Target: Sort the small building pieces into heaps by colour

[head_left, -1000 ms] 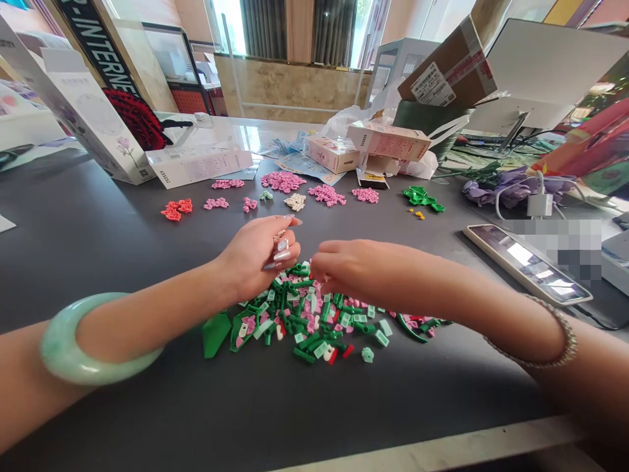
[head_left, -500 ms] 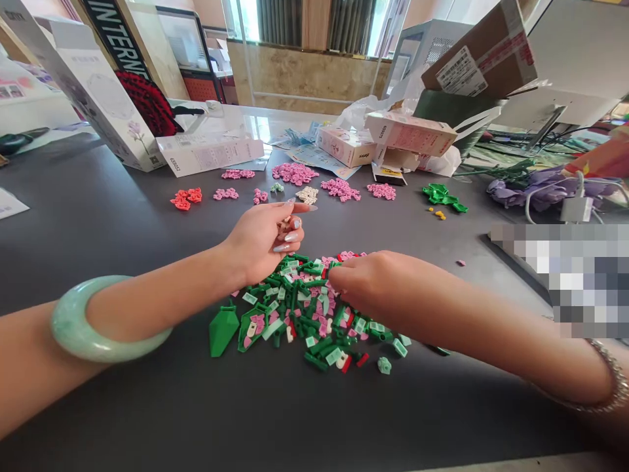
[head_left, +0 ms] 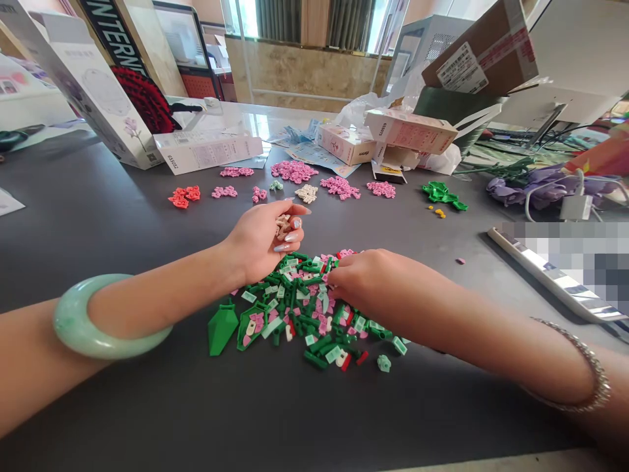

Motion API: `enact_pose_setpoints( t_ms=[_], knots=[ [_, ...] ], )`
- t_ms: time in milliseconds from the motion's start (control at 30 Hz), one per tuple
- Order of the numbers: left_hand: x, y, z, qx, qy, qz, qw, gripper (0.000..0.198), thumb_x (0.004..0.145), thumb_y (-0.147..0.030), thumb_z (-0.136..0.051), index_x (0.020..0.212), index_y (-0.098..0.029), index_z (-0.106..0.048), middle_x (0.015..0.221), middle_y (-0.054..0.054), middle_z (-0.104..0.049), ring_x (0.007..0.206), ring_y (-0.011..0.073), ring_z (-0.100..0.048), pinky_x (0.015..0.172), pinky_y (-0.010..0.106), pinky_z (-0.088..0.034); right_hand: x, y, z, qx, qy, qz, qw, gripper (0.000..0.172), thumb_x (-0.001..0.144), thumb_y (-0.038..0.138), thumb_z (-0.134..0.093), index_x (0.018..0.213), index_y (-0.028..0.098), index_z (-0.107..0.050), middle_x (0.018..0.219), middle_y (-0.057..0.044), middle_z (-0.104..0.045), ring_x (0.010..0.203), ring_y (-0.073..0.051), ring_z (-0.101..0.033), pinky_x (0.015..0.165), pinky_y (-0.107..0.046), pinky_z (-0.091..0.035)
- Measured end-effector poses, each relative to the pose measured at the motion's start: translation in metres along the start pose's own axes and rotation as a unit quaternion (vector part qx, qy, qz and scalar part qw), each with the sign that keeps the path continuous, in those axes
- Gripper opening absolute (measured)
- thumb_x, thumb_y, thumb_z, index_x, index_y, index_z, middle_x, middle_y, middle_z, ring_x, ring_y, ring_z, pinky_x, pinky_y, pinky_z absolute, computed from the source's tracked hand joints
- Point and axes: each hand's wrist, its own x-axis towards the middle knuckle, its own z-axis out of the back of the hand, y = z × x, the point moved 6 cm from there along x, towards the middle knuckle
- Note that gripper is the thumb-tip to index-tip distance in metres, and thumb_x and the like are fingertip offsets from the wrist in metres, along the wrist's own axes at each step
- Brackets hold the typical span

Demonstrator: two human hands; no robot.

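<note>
A mixed pile of small toy building bricks [head_left: 304, 314], mostly green, pink, pale mint and some red, lies on the dark table. My left hand [head_left: 265, 236] is cupped above the pile's far left side, its fingers curled round several beige bricks [head_left: 282, 226]. At the pile's far right side, my right hand [head_left: 361, 275] reaches in with fingers pinched together; what is between the fingertips is hidden. Just beyond my left hand is a small heap of cream pieces [head_left: 307, 193]. A flat green leaf-shaped piece [head_left: 223, 330] rests at the pile's left edge.
Sorted heaps line the far side: red pieces [head_left: 185, 196], pink pieces [head_left: 293, 172], green pieces [head_left: 443, 195]. Behind them are a white box [head_left: 209, 153], opened pink boxes [head_left: 413, 131] and paper sheets. A white-edged keyboard [head_left: 550, 275] and purple flowers [head_left: 521, 187] lie at right.
My left hand has opened a little, showing more of the beige bricks. My right hand stays at the pile with only a slight shift. The view has moved slightly.
</note>
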Motion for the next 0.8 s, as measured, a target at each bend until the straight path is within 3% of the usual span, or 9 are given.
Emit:
enact_pose_setpoints(
  t_ms=[200, 333, 467, 567, 800],
  knots=[
    [0.0, 0.0, 0.0, 0.003, -0.001, 0.003, 1.0, 0.028, 0.089, -0.009, -0.041, 0.065, -0.015, -0.052, 0.043, -0.005, -0.035, 0.033, 0.0042, -0.031, 0.029, 0.016, -0.023, 0.002, -0.002, -0.003, -0.035, 0.001, -0.019, 0.999, 0.026, 0.073, -0.011, -0.06, 0.068, 0.015, -0.058, 0.069, -0.002, -0.057, 0.056, -0.014, -0.052, 0.05, -0.028, -0.024],
    [0.0, 0.003, -0.002, 0.002, 0.011, 0.019, 1.0, 0.028, 0.091, -0.011, -0.04, 0.065, -0.015, -0.051, 0.045, -0.005, -0.036, 0.034, 0.0039, -0.031, 0.03, 0.014, -0.024, 0.001, -0.009, 0.003, 0.023, -0.022, -0.039, 0.999, 0.023, 0.077, -0.008, -0.061, 0.068, 0.014, -0.061, 0.068, -0.002, -0.058, 0.059, -0.013, -0.053, 0.054, -0.026, -0.029],
    [0.0, 0.004, -0.003, 0.017, 0.011, 0.021, 1.0, 0.029, 0.092, -0.012, -0.039, 0.067, -0.014, -0.053, 0.049, -0.002, -0.044, 0.041, 0.0064, -0.043, 0.038, 0.014, -0.037, -0.004, -0.023, 0.036, 0.084, -0.174, -0.069, 0.979, 0.015, 0.091, 0.01, -0.059, 0.079, 0.012, -0.067, 0.069, -0.002, -0.059, 0.063, -0.013, -0.052, 0.06, -0.025, -0.033],
    [-0.003, 0.002, -0.005, 0.036, 0.019, 0.015, 0.999, 0.033, 0.092, -0.011, -0.038, 0.064, -0.013, -0.054, 0.058, 0.002, -0.053, 0.051, 0.0077, -0.052, 0.05, 0.016, -0.046, -0.002, -0.028, 0.059, 0.083, -0.261, -0.058, 0.96, 0.016, 0.092, 0.014, -0.057, 0.082, 0.012, -0.069, 0.065, 0.0, -0.057, 0.06, -0.011, -0.047, 0.06, -0.026, -0.033],
    [-0.006, 0.004, -0.014, 0.022, 0.072, 0.024, 0.997, 0.035, 0.086, 0.001, -0.037, 0.062, -0.01, -0.061, 0.06, -0.001, -0.054, 0.053, 0.0055, -0.055, 0.064, 0.02, -0.053, 0.026, -0.025, 0.068, 0.075, -0.241, -0.02, 0.967, 0.015, 0.085, 0.006, -0.057, 0.079, 0.011, -0.07, 0.069, -0.001, -0.058, 0.064, -0.01, -0.046, 0.063, -0.027, -0.032]
  ],
)
